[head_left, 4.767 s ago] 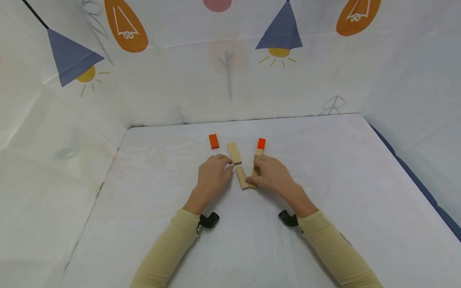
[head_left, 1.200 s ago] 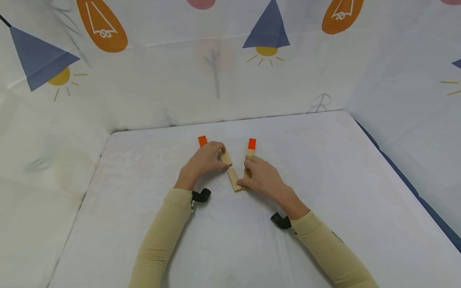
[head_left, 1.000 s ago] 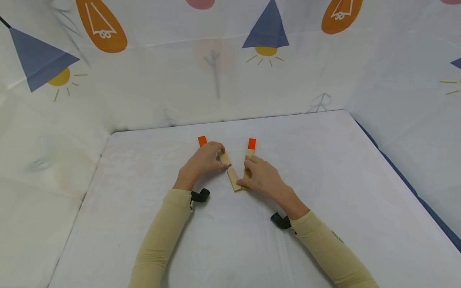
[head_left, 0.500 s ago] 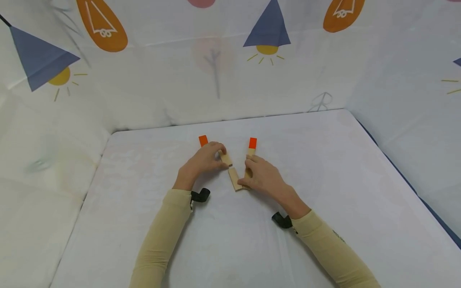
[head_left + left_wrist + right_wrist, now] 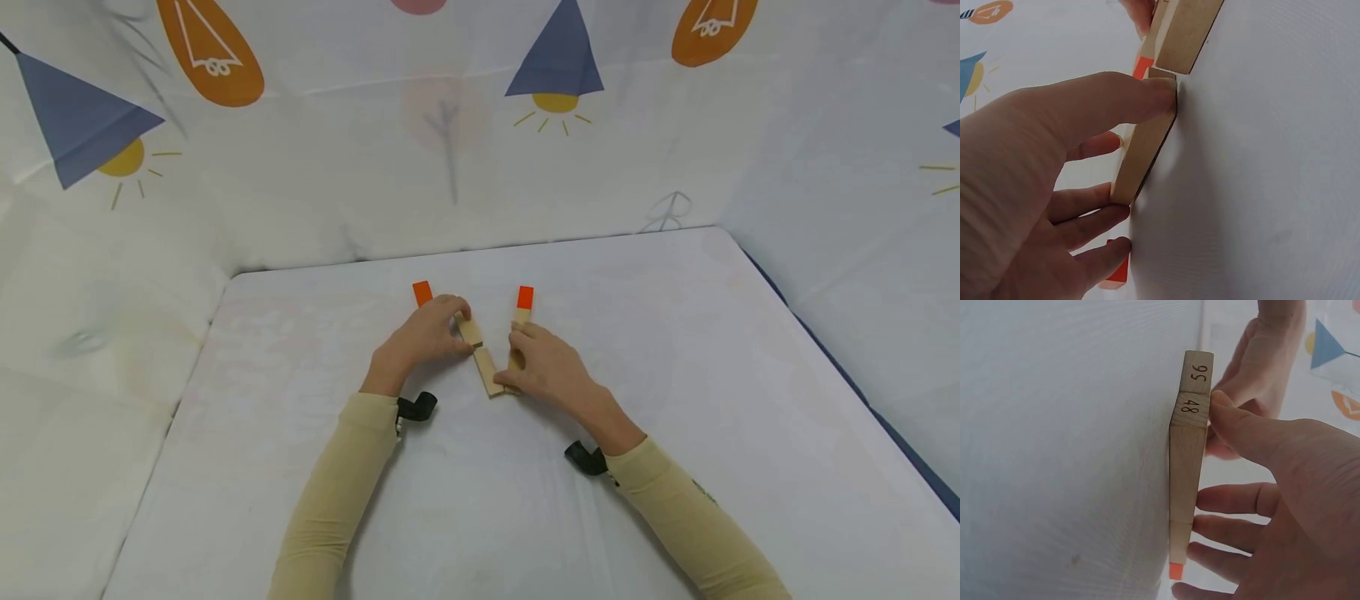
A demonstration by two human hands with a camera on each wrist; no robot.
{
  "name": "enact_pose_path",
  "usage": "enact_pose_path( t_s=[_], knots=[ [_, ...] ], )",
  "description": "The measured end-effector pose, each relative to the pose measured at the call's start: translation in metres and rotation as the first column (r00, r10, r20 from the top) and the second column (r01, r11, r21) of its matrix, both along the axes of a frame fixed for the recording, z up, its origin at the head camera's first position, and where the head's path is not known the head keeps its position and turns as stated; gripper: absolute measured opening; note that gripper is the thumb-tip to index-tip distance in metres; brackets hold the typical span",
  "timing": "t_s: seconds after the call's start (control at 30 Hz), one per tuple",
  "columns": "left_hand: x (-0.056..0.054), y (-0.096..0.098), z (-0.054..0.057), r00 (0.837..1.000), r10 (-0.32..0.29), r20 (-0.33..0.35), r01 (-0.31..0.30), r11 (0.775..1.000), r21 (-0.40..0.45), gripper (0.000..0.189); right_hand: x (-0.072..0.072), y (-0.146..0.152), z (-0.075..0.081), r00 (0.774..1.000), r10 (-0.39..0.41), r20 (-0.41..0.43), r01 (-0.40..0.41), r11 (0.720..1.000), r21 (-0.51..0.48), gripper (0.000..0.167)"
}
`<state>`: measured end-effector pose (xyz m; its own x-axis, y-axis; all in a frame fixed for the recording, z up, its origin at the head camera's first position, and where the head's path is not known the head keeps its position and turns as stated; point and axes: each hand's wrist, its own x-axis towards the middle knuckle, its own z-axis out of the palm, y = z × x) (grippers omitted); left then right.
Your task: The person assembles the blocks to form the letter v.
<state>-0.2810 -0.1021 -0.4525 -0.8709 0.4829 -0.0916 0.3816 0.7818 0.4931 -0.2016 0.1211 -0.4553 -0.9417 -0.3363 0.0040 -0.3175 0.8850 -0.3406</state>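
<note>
The left hand (image 5: 422, 335) pinches the left block (image 5: 1141, 150), an orange block (image 5: 422, 292) just beside that grip. The right hand (image 5: 553, 367) holds the right block (image 5: 1186, 472), another orange block (image 5: 525, 297) beyond it; the middle block (image 5: 488, 372) lies between both grips.

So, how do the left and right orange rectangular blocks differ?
In the head view, the left hand partly covers the left orange block; the right orange block shows uncovered. The left block's far end angles left; the right block's, slightly right. Both are rectangular and lie on the white tabletop.
</note>
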Motion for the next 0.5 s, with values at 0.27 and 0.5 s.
enact_pose_path(
  t_s=[0.27, 0.5],
  knots=[
    [-0.0023, -0.0040, 0.0030, 1.000, 0.002, 0.006, -0.002, 1.000, 0.021, 0.047, -0.0007, -0.0001, 0.0012, 1.000, -0.001, -0.001, 0.001, 1.000, 0.008, 0.046],
    [-0.0019, -0.0053, 0.0054, 1.000, -0.016, 0.026, 0.015, 0.999, 0.036, 0.049, -0.0016, 0.0000, 0.0005, 1.000, -0.002, 0.006, 0.002, 1.000, 0.014, 0.046]
  ],
)
